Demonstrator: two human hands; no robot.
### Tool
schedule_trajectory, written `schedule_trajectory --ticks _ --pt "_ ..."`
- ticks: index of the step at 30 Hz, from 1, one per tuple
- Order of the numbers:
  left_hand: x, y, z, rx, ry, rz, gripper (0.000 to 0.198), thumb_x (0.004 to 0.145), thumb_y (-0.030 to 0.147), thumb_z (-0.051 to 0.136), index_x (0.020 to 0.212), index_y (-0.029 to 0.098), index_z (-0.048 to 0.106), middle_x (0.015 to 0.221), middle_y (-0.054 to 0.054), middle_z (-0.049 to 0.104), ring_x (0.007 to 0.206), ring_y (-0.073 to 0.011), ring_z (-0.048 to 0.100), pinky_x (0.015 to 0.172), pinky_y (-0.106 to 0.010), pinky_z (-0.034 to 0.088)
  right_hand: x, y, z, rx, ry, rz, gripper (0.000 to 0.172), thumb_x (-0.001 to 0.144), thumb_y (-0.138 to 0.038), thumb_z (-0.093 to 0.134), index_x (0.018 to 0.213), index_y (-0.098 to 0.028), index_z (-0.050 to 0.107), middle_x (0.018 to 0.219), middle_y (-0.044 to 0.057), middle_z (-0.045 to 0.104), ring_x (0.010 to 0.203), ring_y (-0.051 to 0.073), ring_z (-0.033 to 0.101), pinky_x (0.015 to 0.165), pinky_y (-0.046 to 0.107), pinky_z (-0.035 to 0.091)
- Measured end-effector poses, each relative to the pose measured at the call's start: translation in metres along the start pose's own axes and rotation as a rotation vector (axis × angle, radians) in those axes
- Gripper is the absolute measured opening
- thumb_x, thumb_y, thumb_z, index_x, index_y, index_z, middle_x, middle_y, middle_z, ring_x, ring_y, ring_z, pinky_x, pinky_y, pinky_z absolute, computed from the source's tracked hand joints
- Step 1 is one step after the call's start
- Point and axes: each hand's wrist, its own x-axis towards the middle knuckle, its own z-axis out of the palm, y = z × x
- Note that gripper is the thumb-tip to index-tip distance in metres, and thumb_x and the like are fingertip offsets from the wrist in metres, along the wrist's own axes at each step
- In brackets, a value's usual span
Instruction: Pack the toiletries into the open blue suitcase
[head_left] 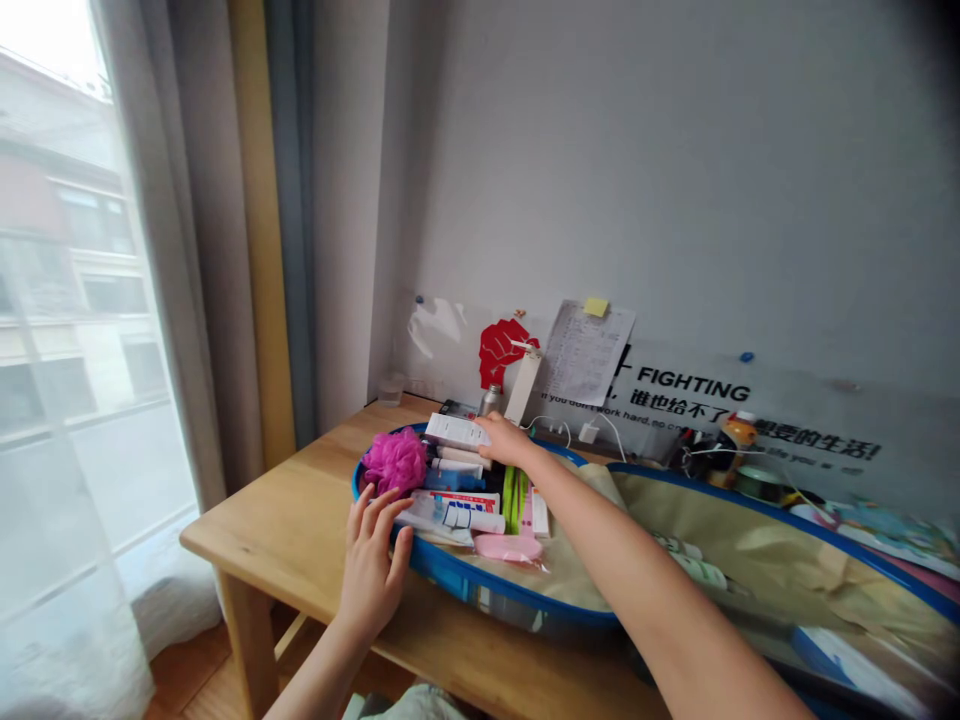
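Observation:
My right hand (pixel 504 440) reaches across to the back of a blue-rimmed container (pixel 517 598), its fingers closed on the right end of a white box (pixel 454 431). Open, with fingers spread, my left hand (pixel 379 550) rests at the container's front left rim, by a clear plastic pouch (pixel 431 525). Just beyond those fingers sits a magenta mesh bath puff (pixel 394 462). Between the hands lie a white tube (pixel 476 520), a blue tube (pixel 454 481), a green strip-shaped item (pixel 515 500) and a pink oval case (pixel 508 548).
A second blue-rimmed container (pixel 750 500) with beige lining stands at right, holding bottles (pixel 701 572). Both rest on a wooden table (pixel 277 510). Behind are a metallic bottle (pixel 491 400), a white lamp (pixel 523 385) and cables. Curtains (pixel 202 200) and a window are at left.

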Motion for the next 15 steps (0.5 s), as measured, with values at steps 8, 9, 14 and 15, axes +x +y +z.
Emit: schedule_trajectory --ticks 8,9,14,15 --pt "0.0 0.001 0.001 0.011 0.006 0.007 0.032 0.1 0.032 0.042 0.124 0.024 0.062 0.142 -0.01 0.054 0.15 -0.03 0.027 0.119 -0.061 0.029 0.005 0.001 -0.001 -0.019 -0.053 -0.046 0.043 0.094 -0.041 0.061 0.13 -0.019 0.056 0.132 0.01 0.058 0.113 0.022 0.061 0.095 0.046 0.054" --pt "0.0 0.001 0.001 0.012 0.008 0.01 0.032 0.1 0.031 0.042 0.124 0.024 0.062 0.144 -0.01 0.053 0.15 -0.0299 0.026 0.12 -0.062 0.028 0.005 0.001 -0.002 -0.022 -0.06 -0.049 0.043 0.094 -0.041 0.061 0.13 -0.019 0.056 0.132 0.01 0.058 0.113 0.022 0.061 0.095 0.046 0.054" --pt "0.0 0.003 0.001 0.012 0.015 0.019 0.033 0.1 0.03 0.042 0.127 0.024 0.059 0.15 -0.011 0.048 0.152 -0.0302 0.023 0.12 -0.062 0.028 0.006 -0.002 -0.009 -0.039 -0.105 -0.052 0.041 0.094 -0.04 0.061 0.128 -0.019 0.057 0.13 0.01 0.059 0.111 0.021 0.061 0.094 0.044 0.054" --pt "0.0 0.003 0.001 0.011 0.012 0.018 0.033 0.101 0.03 0.042 0.128 0.024 0.059 0.15 -0.011 0.047 0.152 -0.0301 0.022 0.12 -0.062 0.027 0.007 -0.003 -0.011 -0.042 -0.113 -0.051 0.041 0.094 -0.04 0.061 0.128 -0.019 0.058 0.13 0.01 0.06 0.111 0.021 0.062 0.094 0.044 0.055"
